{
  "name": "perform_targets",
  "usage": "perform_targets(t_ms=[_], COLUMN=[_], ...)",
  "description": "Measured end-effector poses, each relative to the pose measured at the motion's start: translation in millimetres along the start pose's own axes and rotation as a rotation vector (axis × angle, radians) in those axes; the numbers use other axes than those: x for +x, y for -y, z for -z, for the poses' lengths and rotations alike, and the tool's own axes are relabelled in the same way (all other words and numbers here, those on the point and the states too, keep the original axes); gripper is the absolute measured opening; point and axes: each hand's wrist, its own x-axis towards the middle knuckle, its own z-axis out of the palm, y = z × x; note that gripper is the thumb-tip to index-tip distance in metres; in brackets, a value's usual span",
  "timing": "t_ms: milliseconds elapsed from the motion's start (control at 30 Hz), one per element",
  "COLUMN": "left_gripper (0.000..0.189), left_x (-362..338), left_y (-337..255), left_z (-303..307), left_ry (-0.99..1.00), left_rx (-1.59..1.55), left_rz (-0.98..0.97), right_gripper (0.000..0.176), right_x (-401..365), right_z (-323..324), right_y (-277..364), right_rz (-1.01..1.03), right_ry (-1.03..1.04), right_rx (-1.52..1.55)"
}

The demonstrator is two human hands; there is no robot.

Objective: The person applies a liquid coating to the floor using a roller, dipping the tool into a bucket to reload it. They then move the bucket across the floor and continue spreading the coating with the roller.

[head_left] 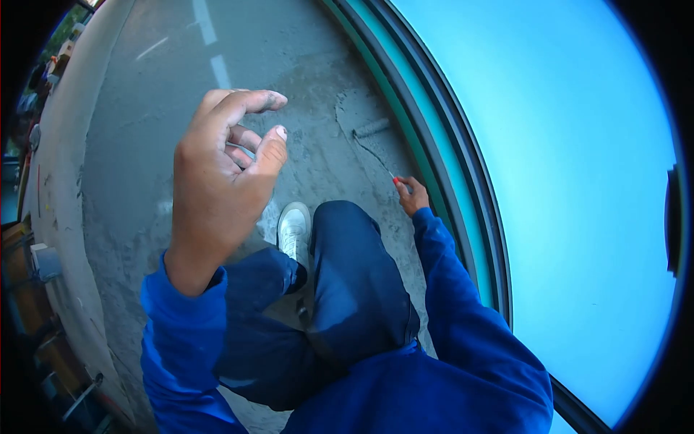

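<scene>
Gripping paint roller (372,129) in right hand (413,196), left hand (217,181) loosely curled, empty, window frame (473,239) alongside roller

Grey concrete floor (144,145) runs beside a dark-framed, bright blue window (564,181)

Floor (144,130): grey cement-like coat, matt, gritty; rougher and mottled around roller. Roller (372,128): fuzzy sleeve clogged with same grey coat; thin metal-looking shaft; red glossy plastic at grip end. Jacket sleeves (463,304): bright blue woven cloth, matt, creased. Trousers (361,289): darker blue cloth, smoother, faint sheen on knee. Shoe (294,230): white, leather-like, dull, scuffed. Window pane (564,145): smooth, glossy, even turquoise. Frame (423,137): dark smooth strips, satin finish. Left hand (217,188): grey smudges at fingertips.
</scene>
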Motion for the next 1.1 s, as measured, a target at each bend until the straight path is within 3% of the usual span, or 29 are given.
perform_targets(t_ms=[167,300,367,433,467,500,533,567,633,733,900,1100], left_gripper=[0.020,0.022,0.022,0.021,0.021,0.021,0.022,0.023,0.023,0.021,0.019,0.020], left_x=[0,2,6,9,12,14,13,14,12,10,-2,-8], left_y=[0,-6,-7,-3,-1,-1,-9,-24,-32,-28,-30,-36], left_z=[0,9,16,28,32,37,44,52,61,69,78,74], left_ry=[-0.004,0.008,-0.041,-0.111,-0.154,-0.194,-0.219,-0.244,-0.305,-0.387,-0.446,-0.515], left_rx=[0.028,0.067,0.055,0.068,0.066,0.052,0.015,-0.026,-0.070,-0.064,-0.044,0.073], left_rz=[-0.015,-0.041,-0.083,-0.114,-0.141,-0.174,-0.086,-0.002,0.057,0.008,-0.068,-0.026], right_gripper=[0.028,0.029,0.029,0.032,0.034,0.033,0.031,0.030,0.027,0.024,0.024,0.028], right_x=[-113,-124,-104,-85,-74,-65,-59,-53,-43,-37,-34,-27], right_z=[63,101,106,105,103,106,106,104,93,64,-20,-111], right_y=[-31,44,83,142,164,197,228,250,286,339,372,375], right_rz=[-0.114,-0.093,0.013,0.092,0.224,0.226,0.228,0.354,0.603,0.726,0.806,0.694], right_ry=[0.041,0.089,0.162,0.290,0.331,0.408,0.474,0.496,0.534,0.631,0.689,0.732], right_rx=[-0.053,-0.019,-0.077,0.137,0.130,0.051,-0.036,-0.050,-0.081,-0.333,-0.614,-0.887])
